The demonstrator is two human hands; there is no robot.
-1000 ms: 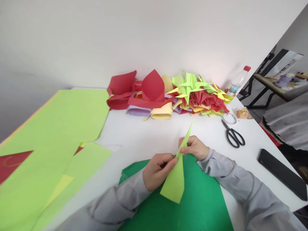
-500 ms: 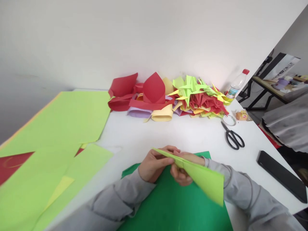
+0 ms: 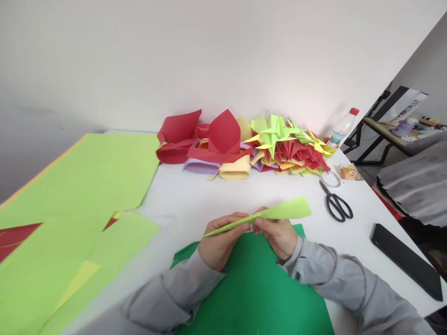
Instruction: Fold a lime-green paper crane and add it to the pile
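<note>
- Left hand (image 3: 220,239): its gray-sleeved forearm enters from about 8 o'clock; the thumb lies along the near side of the folded lime paper (image 3: 288,210), the other fingers behind it, closed in a pinch on the paper.
- Right hand (image 3: 278,238): its forearm comes in from about 4 o'clock, wrist bent inward, thumb on the paper's near side and fingers curled behind, also pinching it; the two thumb tips nearly meet at the paper's middle.
- The folded lime paper is held over the far part of a dark green sheet (image 3: 261,293), its narrow tip aimed between 8 and 9 o'clock, its wider end between 2 and 3.
- Around the held paper, on the white bench (image 3: 188,195): black-handled scissors (image 3: 338,205) near 3 o'clock, blades toward 11; a black case-like object (image 3: 407,261) between 3 and 4; a red-capped bottle (image 3: 341,130) between 1 and 2; a pile of folded paper stars (image 3: 288,149) between 12 and 1; red folded paper (image 3: 224,135) at 11; large lime sheets (image 3: 87,172) between 9 and 10.
</note>
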